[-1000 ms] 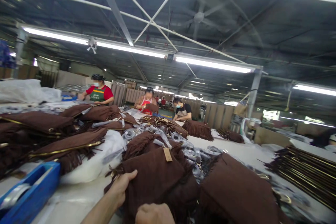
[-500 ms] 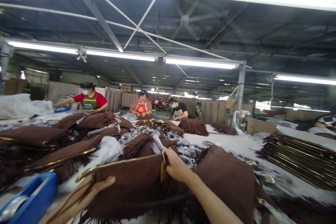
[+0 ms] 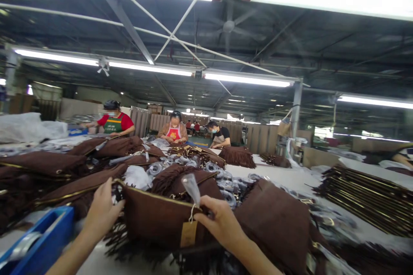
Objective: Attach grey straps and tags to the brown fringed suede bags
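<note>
I hold a brown suede fringed bag [image 3: 155, 219] upright over the table by its two top corners. My left hand [image 3: 101, 212] is closed on the left corner, by the gold top edge. At the right corner my right hand [image 3: 221, 223] pinches the bag near a small clear plastic sleeve [image 3: 191, 187]. From that corner a tan paper tag [image 3: 189, 234] hangs on a string. Dark fringe dangles below the bag.
Piles of similar brown bags [image 3: 48, 163] cover the left of the table, with one more bag [image 3: 277, 219] to the right. A blue tape dispenser [image 3: 35, 245] sits at bottom left. Stacked flat pieces [image 3: 371, 197] lie right. Three people [image 3: 114, 120] work at the far end.
The bag has been raised and turned upright. My left hand moved up from under it to its left top corner. My right hand stays at the right corner, with the tag now hanging free.
</note>
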